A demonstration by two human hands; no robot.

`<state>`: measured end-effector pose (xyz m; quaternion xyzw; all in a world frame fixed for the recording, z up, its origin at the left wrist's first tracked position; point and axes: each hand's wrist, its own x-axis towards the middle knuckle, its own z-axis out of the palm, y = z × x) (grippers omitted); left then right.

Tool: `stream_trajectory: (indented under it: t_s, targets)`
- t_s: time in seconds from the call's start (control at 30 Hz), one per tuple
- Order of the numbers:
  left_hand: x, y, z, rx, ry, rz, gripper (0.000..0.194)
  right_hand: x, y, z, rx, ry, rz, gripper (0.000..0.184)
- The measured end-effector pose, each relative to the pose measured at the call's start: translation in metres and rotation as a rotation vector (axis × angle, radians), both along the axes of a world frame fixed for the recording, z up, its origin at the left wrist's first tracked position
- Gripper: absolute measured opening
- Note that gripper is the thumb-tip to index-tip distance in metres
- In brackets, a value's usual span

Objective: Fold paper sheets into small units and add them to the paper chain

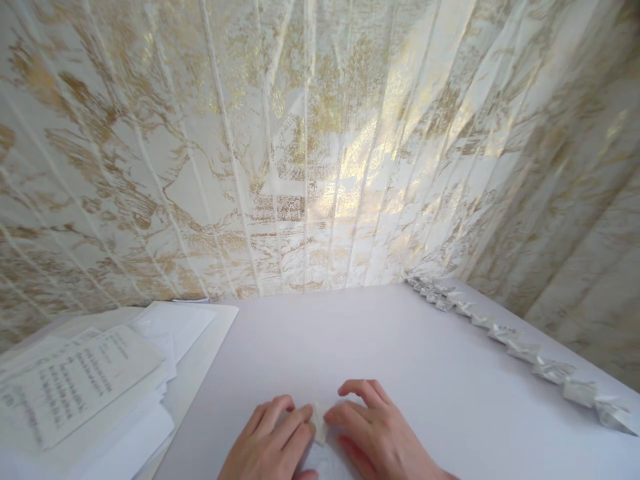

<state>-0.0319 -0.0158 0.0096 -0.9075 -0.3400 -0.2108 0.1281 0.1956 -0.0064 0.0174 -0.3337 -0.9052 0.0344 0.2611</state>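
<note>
A small piece of folded white paper (319,424) lies on the white table between my two hands, near the bottom edge of the view. My left hand (274,437) rests at its left side, fingers bent and fingertips pressed to the paper. From the right, my right hand (377,427) has its index fingertip at the paper's edge, with the other fingers curled and the thumb tucked partly beneath. Below the folded tip, a paler part of the paper runs down between the hands, and its lower end is cut off by the frame.
A heap of loose white sheets (175,327) and a handwritten page (85,380) covers the left of the table (320,340). Along the right edge stretches a row of several folded paper shapes (553,369). White and gold patterned curtain (300,153) hangs behind and at the right.
</note>
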Motion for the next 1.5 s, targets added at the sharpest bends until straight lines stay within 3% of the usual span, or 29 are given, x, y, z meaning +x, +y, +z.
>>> stream_trajectory:
  t_s: [0.1, 0.3, 0.43, 0.73, 1.17, 1.5]
  targets:
    - [0.010, 0.006, 0.006, -0.149, -0.126, 0.061, 0.019, -0.009, 0.009, 0.000, -0.107, 0.063, 0.002, 0.016]
    - [0.011, 0.011, -0.004, -0.138, -0.222, 0.022, 0.014, -0.009, 0.015, -0.013, -0.055, 0.159, 0.030, 0.010]
    - [0.007, 0.011, -0.007, -0.172, -0.212, 0.039, 0.015, -0.009, 0.016, -0.010, -0.108, 0.182, 0.024, 0.012]
    - [0.012, 0.007, -0.009, -0.249, -0.356, 0.271, 0.010, -0.021, 0.023, 0.009, -0.452, 0.152, -0.286, 0.019]
    - [0.024, 0.009, -0.013, -0.297, -0.395, 0.356, 0.012, -0.034, 0.023, 0.004, -0.318, -0.116, -0.334, 0.012]
    - [0.023, 0.012, -0.009, -0.381, -0.457, 0.344, 0.020, -0.033, 0.021, 0.007, -0.429, 0.120, -0.317, 0.016]
